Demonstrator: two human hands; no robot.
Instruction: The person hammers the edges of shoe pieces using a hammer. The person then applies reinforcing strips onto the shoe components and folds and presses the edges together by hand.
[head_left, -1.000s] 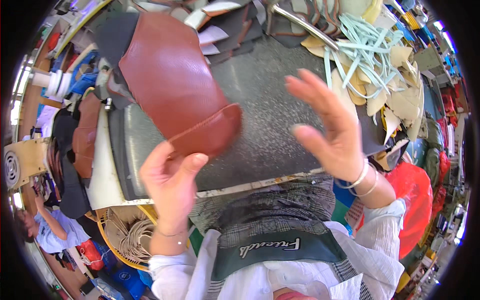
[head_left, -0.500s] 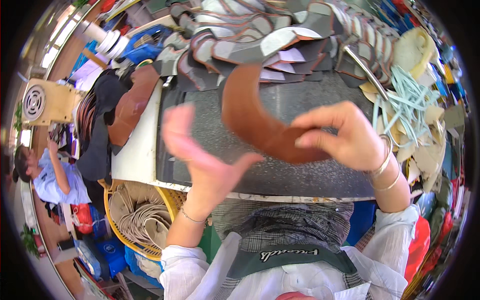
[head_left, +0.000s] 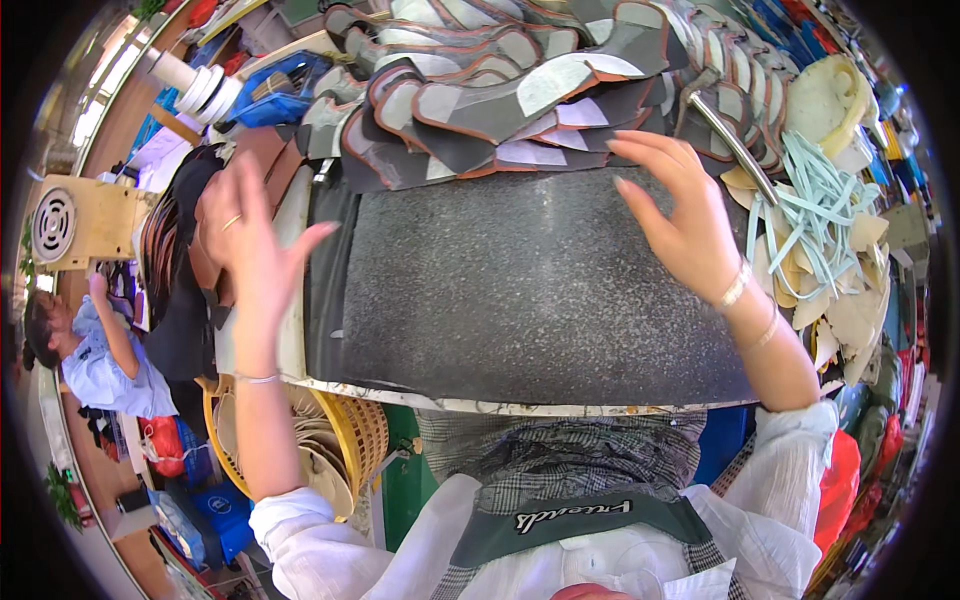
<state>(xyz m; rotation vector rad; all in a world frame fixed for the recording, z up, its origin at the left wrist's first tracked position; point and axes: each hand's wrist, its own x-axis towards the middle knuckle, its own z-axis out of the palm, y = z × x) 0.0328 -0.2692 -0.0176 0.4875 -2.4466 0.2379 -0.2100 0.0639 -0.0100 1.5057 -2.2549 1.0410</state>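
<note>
My left hand (head_left: 255, 245) is open, fingers stretched upward and thumb out, over the brown leather pieces (head_left: 285, 155) at the left edge of the work table. It partly hides them, and whether it touches them I cannot tell. Over the right part of the dark speckled work board (head_left: 540, 290), my right hand (head_left: 680, 215) has its fingers apart with nothing between them. Its fingertips are nearest to the heap of grey shoe-upper pieces with brown edges (head_left: 470, 105) along the back of the board.
Right of the board are a metal rod (head_left: 733, 150), pale blue strips (head_left: 815, 215) and cream scraps (head_left: 850, 325). Black material (head_left: 185, 320) hangs off the table's left side. Below stands a yellow basket (head_left: 370, 435) holding beige pieces. Another person (head_left: 110, 350) sits at the far left.
The curved brown leather piece has left my right hand and the board. My left hand has moved left to the brown pieces. My right hand has opened and moved up slightly.
</note>
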